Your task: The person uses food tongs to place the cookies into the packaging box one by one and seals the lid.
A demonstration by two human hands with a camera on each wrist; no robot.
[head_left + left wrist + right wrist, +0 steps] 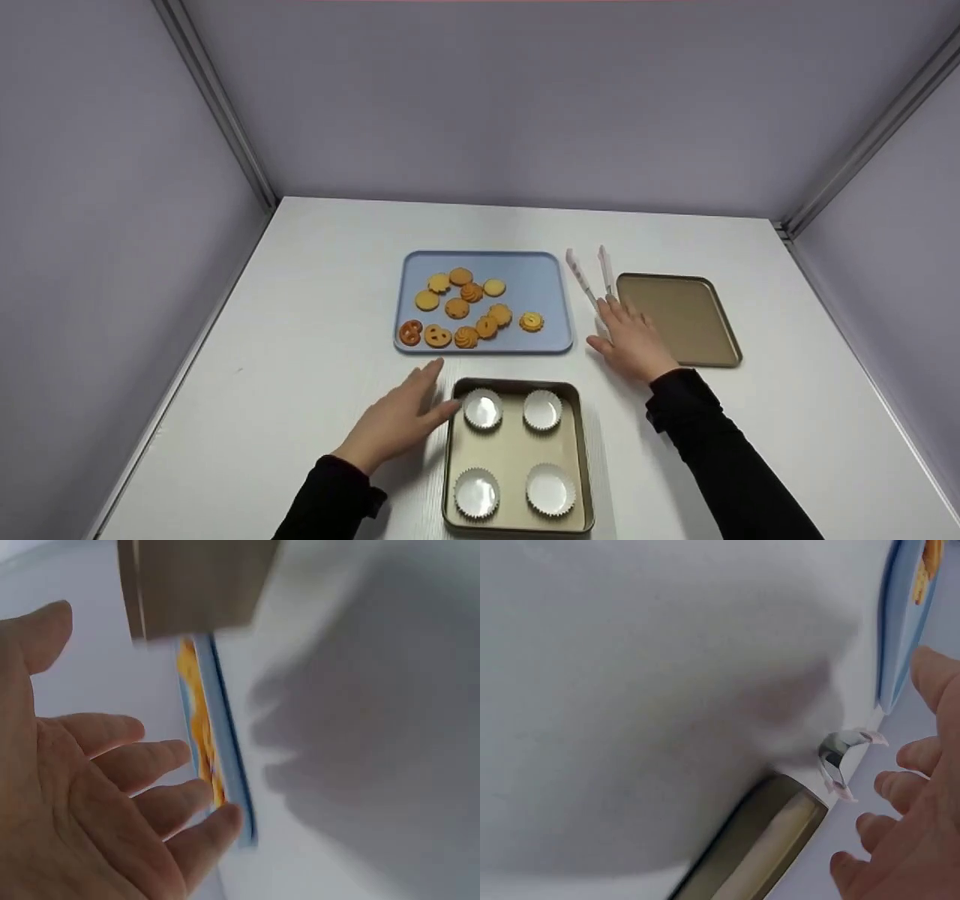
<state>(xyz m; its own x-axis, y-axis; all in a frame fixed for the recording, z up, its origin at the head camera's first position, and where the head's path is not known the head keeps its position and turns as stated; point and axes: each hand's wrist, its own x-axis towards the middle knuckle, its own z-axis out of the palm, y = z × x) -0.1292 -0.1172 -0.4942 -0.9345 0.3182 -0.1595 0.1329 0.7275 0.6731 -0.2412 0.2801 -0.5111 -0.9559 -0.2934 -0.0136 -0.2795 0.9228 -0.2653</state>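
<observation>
On the table (315, 292), the blue tray (532, 274) lies beyond the left hand (397, 416) and right hand (634, 345), both spread, holding nothing. The pan (514, 446) sits beside the left, probably for easy reach, the brown tray (682, 315) beside the right. Tongs (580, 275) splay past the right; cups (550, 490) stand apart in the pan, likely against crowding; cookies (457, 308) dot the blue tray.

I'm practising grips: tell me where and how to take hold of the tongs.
Likely best: pinch both arms of the tongs from above with the right hand, thumb on one, fingers on the other; they form a V that narrows toward that hand.
</observation>
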